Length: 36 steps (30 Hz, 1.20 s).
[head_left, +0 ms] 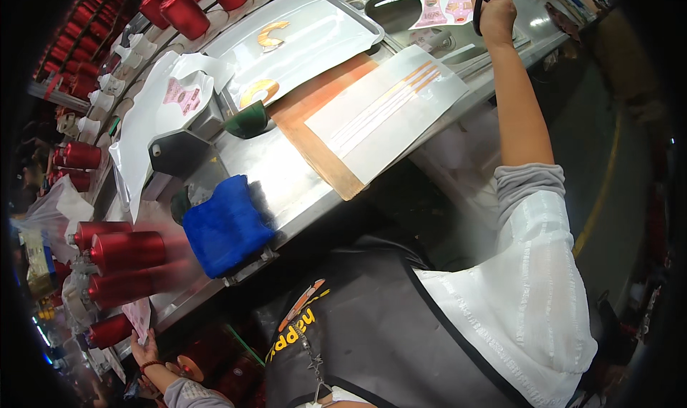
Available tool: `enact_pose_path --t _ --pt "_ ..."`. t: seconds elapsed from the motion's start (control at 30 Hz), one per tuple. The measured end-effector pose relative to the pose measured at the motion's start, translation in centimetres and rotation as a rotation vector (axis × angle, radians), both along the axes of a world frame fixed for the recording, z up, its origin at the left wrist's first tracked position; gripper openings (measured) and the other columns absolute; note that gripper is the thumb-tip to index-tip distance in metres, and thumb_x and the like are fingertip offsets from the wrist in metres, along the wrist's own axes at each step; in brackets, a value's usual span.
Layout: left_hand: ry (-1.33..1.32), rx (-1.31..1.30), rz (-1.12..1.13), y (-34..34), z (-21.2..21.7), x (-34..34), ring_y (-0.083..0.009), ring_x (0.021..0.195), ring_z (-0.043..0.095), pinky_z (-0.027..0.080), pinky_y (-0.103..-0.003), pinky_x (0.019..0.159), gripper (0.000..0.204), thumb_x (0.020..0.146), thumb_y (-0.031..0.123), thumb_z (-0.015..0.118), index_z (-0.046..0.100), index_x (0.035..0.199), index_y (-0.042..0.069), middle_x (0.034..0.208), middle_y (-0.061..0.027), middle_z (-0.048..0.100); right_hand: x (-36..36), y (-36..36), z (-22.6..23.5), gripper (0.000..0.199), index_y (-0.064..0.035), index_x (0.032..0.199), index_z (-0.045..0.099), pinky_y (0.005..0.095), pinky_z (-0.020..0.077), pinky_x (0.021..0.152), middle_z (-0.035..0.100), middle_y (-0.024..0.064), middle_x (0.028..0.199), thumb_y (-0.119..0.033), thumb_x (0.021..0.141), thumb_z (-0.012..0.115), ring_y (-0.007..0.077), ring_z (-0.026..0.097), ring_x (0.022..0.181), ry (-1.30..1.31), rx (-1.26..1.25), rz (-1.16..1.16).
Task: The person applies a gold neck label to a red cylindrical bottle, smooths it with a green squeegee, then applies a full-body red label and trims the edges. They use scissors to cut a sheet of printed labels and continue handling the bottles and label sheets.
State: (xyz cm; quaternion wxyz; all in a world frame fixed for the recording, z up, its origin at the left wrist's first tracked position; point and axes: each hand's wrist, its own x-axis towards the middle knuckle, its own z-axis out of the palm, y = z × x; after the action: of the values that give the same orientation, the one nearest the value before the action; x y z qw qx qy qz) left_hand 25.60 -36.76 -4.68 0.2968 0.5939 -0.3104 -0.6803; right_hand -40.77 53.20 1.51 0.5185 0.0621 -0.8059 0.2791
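My right hand is stretched out to the far right, its fingers closed round a black looped handle that looks like scissors; the blades do not show. Beside it, pink printed decals on a white sheet lie over a shallow tray of liquid. At the lower left my left hand pinches a pink decal. That decal is against or right next to a red cylindrical canister; whether it touches cannot be made out.
A blue cloth hangs at the metal table's near edge. Further back are a white tray with gold decals, a striped white sheet on a brown board, and a green scraper-like piece. Red canisters line the left.
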Motion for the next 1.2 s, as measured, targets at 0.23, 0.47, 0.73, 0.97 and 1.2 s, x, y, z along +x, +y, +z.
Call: enact_pose_path --t 0.23,0.47,0.73,0.97,1.2 --pt "-0.228 0.011 -0.294 -1.9 -1.7 1.0 -0.0296 0.109 0.061 0.053 -0.039 0.089 0.039 0.094 0.030 0.061 0.059 0.126 0.008 0.126 -0.0084 0.062 2.2 -0.5 -1.2 0.040 -0.0019 0.089 0.058 0.0441 0.0498 0.069 0.067 0.0174 0.080 -0.038 0.085 0.075 0.0394 0.065 0.078 -0.309 0.165 0.004" --pt "-1.087 -1.487 -0.111 -8.4 7.6 3.0 -0.0341 0.125 0.055 0.042 -0.043 0.104 0.071 0.093 0.046 0.061 0.042 0.146 0.003 0.139 -0.0191 0.054 12.3 -13.2 6.0 0.048 -0.0005 0.095 0.062 0.0363 0.0511 0.068 0.066 0.0149 0.077 -0.037 0.075 0.085 0.0250 0.065 0.072 -0.659 0.052 0.535" --pt "-0.144 -1.224 -0.697 32.4 13.6 -11.2 -0.0222 0.136 0.043 0.036 -0.034 0.109 0.043 0.105 0.028 0.047 0.048 0.142 0.007 0.153 -0.0072 0.039 24.5 -29.5 3.7 0.042 0.0053 0.106 0.060 0.0402 0.0524 0.078 0.068 0.0222 0.091 -0.020 0.077 0.077 0.0362 0.067 0.090 -0.914 0.297 1.442" --pt "0.201 -0.929 -0.520 36.6 7.1 -11.2 -0.0211 0.120 0.056 0.045 -0.033 0.101 0.036 0.102 0.013 0.047 0.052 0.134 -0.003 0.133 -0.0116 0.056 29.2 -38.5 1.4 0.033 0.0029 0.101 0.063 0.0448 0.0527 0.079 0.067 0.0237 0.092 -0.016 0.075 0.070 0.0416 0.065 0.091 -0.750 0.596 1.561" --pt "0.237 -0.907 -0.352 38.4 3.5 -6.2 -0.0146 0.108 0.059 0.045 -0.027 0.097 0.028 0.099 0.008 0.056 0.057 0.125 -0.003 0.121 -0.0077 0.058 35.4 -45.1 -0.2 0.028 0.0022 0.100 0.061 0.0435 0.0501 0.069 0.065 0.0225 0.085 -0.014 0.082 0.074 0.0419 0.064 0.081 -0.725 0.747 1.566"
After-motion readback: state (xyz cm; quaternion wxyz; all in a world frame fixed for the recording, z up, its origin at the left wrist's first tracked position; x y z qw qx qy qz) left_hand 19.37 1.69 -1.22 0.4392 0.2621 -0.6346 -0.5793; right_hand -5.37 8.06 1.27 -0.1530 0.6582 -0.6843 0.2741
